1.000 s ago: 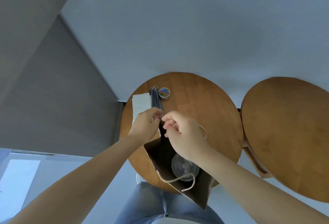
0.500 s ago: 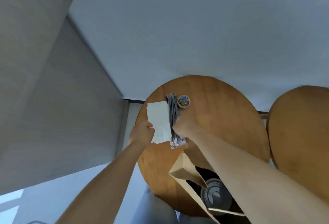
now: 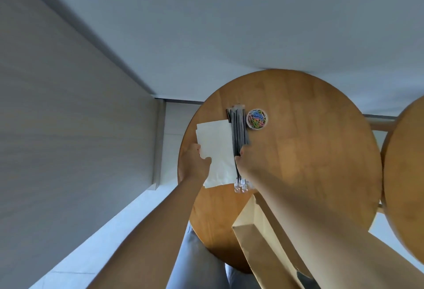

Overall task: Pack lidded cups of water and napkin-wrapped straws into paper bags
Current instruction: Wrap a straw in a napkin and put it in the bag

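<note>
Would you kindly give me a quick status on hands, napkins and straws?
Left hand pinches napkins. Right hand grips straws. Clip tub beside straws, not blocking. Bag stands close by.

two tables [image 3: 309, 151], one paper bag [image 3: 259, 245]

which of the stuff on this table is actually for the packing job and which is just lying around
For the job:
white napkins, held at the edge by the left hand
black straws, gripped by the right hand
paper bag

Just lying about:
tub of coloured paper clips, beside the straws
second table, at the right
</note>
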A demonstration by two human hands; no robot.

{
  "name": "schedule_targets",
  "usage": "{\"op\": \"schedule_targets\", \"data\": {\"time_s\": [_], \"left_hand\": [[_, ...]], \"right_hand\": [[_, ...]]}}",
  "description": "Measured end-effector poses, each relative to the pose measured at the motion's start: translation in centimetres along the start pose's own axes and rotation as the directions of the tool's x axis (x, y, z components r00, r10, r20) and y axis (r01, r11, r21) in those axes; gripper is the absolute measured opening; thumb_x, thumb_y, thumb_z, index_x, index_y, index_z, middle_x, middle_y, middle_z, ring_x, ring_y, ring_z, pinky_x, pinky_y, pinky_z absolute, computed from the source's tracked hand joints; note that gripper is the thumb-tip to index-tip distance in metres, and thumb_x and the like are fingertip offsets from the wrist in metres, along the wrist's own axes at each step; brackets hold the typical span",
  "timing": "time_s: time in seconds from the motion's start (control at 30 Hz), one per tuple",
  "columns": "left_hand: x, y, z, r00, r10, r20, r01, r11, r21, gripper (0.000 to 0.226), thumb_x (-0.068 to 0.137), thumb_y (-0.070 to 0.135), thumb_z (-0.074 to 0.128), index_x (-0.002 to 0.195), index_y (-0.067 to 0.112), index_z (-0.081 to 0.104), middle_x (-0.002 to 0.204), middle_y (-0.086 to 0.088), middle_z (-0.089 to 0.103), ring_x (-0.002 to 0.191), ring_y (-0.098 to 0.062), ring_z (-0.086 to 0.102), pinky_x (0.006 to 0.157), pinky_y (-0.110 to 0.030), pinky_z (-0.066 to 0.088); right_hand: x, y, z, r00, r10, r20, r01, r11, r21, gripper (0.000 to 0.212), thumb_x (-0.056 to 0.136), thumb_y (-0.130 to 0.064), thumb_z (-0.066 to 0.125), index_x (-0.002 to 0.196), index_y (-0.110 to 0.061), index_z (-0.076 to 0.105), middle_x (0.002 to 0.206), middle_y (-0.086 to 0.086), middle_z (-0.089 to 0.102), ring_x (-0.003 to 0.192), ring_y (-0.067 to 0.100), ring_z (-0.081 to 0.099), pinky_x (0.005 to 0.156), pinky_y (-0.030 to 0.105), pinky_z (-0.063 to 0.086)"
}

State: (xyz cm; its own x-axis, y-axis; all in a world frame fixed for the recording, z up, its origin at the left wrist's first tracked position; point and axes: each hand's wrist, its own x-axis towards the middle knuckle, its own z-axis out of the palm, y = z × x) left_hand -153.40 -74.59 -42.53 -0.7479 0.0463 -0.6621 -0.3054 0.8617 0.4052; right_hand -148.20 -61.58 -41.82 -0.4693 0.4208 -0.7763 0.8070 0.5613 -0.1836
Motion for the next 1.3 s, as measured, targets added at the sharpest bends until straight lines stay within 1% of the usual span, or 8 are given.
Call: {"op": "schedule_targets", "data": {"time_s": [0.2, 0.37, 0.53, 0.67, 0.83, 0.97, 1.17, 1.3], "left_hand": [[0.0, -0.3, 0.4, 0.998, -0.013, -0.062, 0.017, 0.998, 0.055, 0.032, 0.088, 0.035, 0.064, 0.113, 0.018, 0.054, 0.117, 0.000, 0.060, 0.101, -0.019, 0.058, 0.085, -0.027, 0.048], [0.4, -0.1, 0.4, 0.998, -0.015, -0.059, 0.019, 0.998, 0.059, 0.028, 0.088, 0.031, 0.065, 0.108, 0.019, 0.050, 0.115, -0.001, 0.056, 0.100, -0.018, 0.055, 0.084, -0.026, 0.048], [0.4, 0.3, 0.5, 0.997, 0.025, -0.073, -0.018, 0.996, 0.084, 0.030, 0.089, 0.034, 0.062, 0.111, 0.020, 0.049, 0.116, 0.000, 0.055, 0.102, -0.019, 0.055, 0.086, -0.029, 0.050], [0.2, 0.7, 0.5, 0.989, 0.103, -0.106, -0.095, 0.992, 0.084, 0.030, 0.092, 0.039, 0.056, 0.112, 0.017, 0.052, 0.112, 0.001, 0.055, 0.099, -0.015, 0.054, 0.081, -0.025, 0.048], [0.3, 0.8, 0.5, 0.993, 0.104, -0.060, -0.109, 0.990, -0.088, 0.016, 0.098, 0.032, 0.046, 0.091, 0.018, 0.050, 0.096, -0.001, 0.060, 0.079, -0.012, 0.054, 0.059, -0.014, 0.040], [0.0, 0.9, -0.1, 0.999, 0.030, -0.041, -0.039, 0.971, -0.234, 0.020, 0.099, 0.027, 0.045, 0.086, 0.013, 0.049, 0.087, -0.004, 0.056, 0.071, -0.012, 0.051, 0.055, -0.013, 0.036], [-1.2, 2.6, -1.6, 0.992, -0.011, 0.124, 0.065, 0.896, -0.438, 0.012, 0.095, 0.024, 0.051, 0.086, 0.015, 0.053, 0.093, -0.003, 0.060, 0.085, -0.018, 0.059, 0.066, -0.023, 0.046], [-2.8, 5.0, -3.4, 0.981, 0.050, 0.185, 0.067, 0.817, -0.572, 0.007, 0.089, 0.021, 0.058, 0.085, 0.016, 0.055, 0.091, -0.008, 0.062, 0.086, -0.025, 0.060, 0.075, -0.037, 0.050]], "right_hand": [[0.7, -0.2, 0.6, 1.000, -0.003, 0.009, 0.003, 1.000, 0.002, 0.019, 0.093, -0.025, 0.051, 0.101, -0.008, 0.053, 0.082, 0.003, 0.054, 0.081, 0.024, 0.060, 0.064, 0.033, 0.050], [1.1, -0.2, 1.0, 1.000, -0.008, 0.024, 0.010, 0.997, -0.075, 0.007, 0.096, -0.017, 0.041, 0.091, -0.013, 0.043, 0.066, -0.005, 0.038, 0.076, 0.020, 0.047, 0.045, 0.022, 0.028], [1.0, -0.6, 1.1, 1.000, 0.017, -0.015, -0.018, 0.997, -0.078, 0.028, 0.100, -0.022, 0.033, 0.112, -0.003, 0.051, 0.106, 0.012, 0.063, 0.096, 0.029, 0.061, 0.066, 0.030, 0.041], [0.7, -0.8, 1.3, 0.999, 0.002, -0.047, -0.005, 0.998, -0.067, 0.025, 0.099, -0.024, 0.039, 0.109, -0.004, 0.051, 0.106, 0.013, 0.063, 0.098, 0.030, 0.061, 0.072, 0.035, 0.047], [0.6, -0.9, 0.8, 0.999, 0.025, -0.026, -0.026, 0.997, -0.068, 0.021, 0.096, -0.009, 0.038, 0.108, -0.004, 0.054, 0.102, 0.011, 0.063, 0.089, 0.026, 0.060, 0.064, 0.030, 0.042], [-0.4, -0.6, 0.0, 0.998, -0.017, -0.065, 0.017, 1.000, 0.001, 0.013, 0.095, -0.013, 0.038, 0.090, -0.009, 0.049, 0.071, 0.001, 0.048, 0.074, 0.023, 0.052, 0.054, 0.026, 0.035], [-3.2, -1.1, -2.6, 0.954, -0.172, -0.244, 0.255, 0.896, 0.364, 0.033, 0.093, -0.019, 0.050, 0.064, -0.015, 0.037, 0.059, -0.003, 0.035, 0.054, 0.009, 0.035, 0.049, 0.021, 0.025], [-5.5, -2.4, -4.5, 0.957, -0.256, -0.137, 0.289, 0.869, 0.401, 0.036, 0.091, -0.019, 0.056, 0.060, -0.018, 0.038, 0.055, -0.005, 0.035, 0.050, 0.006, 0.033, 0.047, 0.017, 0.025]]}}
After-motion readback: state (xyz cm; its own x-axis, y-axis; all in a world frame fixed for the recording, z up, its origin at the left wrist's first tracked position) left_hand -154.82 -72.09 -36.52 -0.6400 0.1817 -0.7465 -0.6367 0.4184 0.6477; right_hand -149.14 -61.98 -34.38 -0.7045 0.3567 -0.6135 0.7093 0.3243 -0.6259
